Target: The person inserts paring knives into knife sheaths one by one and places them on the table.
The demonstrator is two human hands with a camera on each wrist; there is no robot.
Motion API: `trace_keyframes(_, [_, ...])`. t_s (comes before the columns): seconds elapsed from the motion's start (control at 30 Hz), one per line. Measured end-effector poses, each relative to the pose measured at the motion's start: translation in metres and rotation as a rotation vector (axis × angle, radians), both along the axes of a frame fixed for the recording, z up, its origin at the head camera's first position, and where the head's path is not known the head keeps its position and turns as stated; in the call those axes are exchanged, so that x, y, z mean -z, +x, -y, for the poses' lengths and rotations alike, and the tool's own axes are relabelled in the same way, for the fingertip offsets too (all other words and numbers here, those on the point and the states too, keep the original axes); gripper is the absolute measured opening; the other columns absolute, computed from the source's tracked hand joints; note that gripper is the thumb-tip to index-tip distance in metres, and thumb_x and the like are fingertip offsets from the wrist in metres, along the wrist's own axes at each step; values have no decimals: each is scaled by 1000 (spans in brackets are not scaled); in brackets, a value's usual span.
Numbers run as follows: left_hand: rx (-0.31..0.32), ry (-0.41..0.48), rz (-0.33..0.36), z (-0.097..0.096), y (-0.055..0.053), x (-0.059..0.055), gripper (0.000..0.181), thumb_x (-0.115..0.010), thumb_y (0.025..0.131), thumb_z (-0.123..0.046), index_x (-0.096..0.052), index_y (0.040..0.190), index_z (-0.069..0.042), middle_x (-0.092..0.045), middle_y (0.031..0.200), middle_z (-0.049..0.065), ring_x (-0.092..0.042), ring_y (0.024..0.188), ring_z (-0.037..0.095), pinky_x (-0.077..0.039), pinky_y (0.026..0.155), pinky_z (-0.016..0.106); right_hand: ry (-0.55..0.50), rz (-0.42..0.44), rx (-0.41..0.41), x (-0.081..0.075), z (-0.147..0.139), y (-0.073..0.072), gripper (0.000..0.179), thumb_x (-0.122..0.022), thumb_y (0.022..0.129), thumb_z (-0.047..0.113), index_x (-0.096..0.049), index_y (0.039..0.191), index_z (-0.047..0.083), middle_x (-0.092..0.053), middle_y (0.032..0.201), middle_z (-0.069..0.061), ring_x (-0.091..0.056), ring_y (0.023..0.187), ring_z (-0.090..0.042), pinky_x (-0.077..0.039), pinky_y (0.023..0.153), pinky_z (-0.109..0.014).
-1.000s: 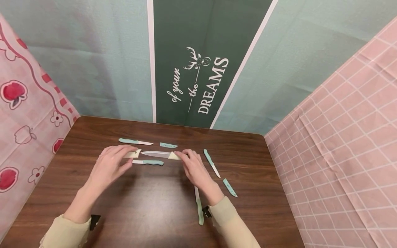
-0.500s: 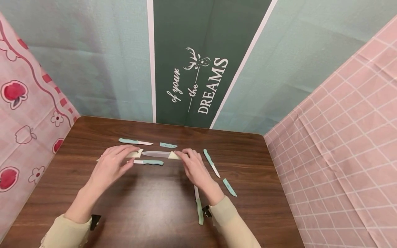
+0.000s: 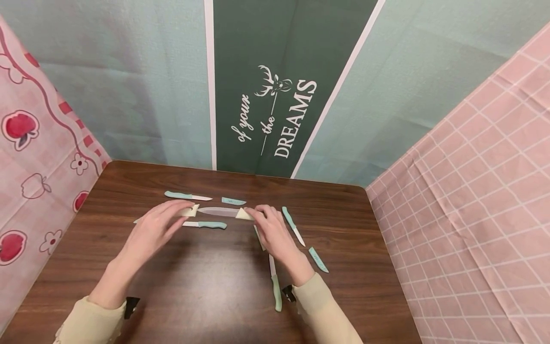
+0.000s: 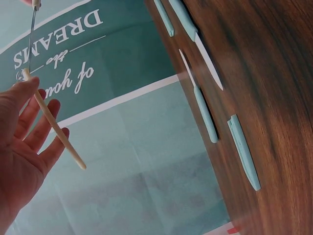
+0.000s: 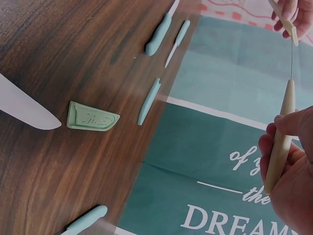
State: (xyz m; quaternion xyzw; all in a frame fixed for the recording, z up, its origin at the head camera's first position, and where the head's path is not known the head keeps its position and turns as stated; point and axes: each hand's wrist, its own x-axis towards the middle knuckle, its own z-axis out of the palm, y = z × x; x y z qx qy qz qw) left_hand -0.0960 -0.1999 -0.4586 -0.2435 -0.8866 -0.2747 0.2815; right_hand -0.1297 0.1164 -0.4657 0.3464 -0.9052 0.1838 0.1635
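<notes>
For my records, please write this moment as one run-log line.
left fingers: hold flat cream sheath; right fingers: hold cream-handled knife; blade: mostly outside sheath; beneath: brown wooden table

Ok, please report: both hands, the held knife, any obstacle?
Left hand holds cream sheath; right hand grips cream-handled knife; blade mostly exposed; no obstruction visible.

1. I see a brown wood table [image 3: 206,286].
2. By its far edge: a blue knife [image 3: 187,196] and a blue cover [image 3: 233,201].
3. A second blue knife [image 3: 206,225] points at the left edge, another blue cover [image 4: 245,154] past its tip.
4. Nearer the right edge: a third blue knife [image 3: 294,227], a third blue cover [image 3: 318,259].
5. A green knife [image 3: 276,289], handle toward the near edge, green cover [image 5: 92,117] by its tip.
</notes>
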Motion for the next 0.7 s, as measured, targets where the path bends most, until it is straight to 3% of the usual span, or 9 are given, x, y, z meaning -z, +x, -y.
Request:
trace_keyframes(0.33, [-16,18,-46,-1,-1,-4,52,-38,104,-50,-70,118,-12,-71,111,3,-67,100,25,-46,90,36,4,3,2,-1,0,2,37,-56,101,8,-60,136,18,-60,116,-6,-58,102,-24,-48,89,-40])
trace_keyframes(0.7, [-10,1,-92,-2,0,-4,54,-37,105,-48,-71,118,-8,-72,111,6,-67,101,28,-46,92,41,25,-24,14,-2,1,2,38,-57,100,9,-60,136,20,-60,115,-6,-59,102,-23,-48,89,-40])
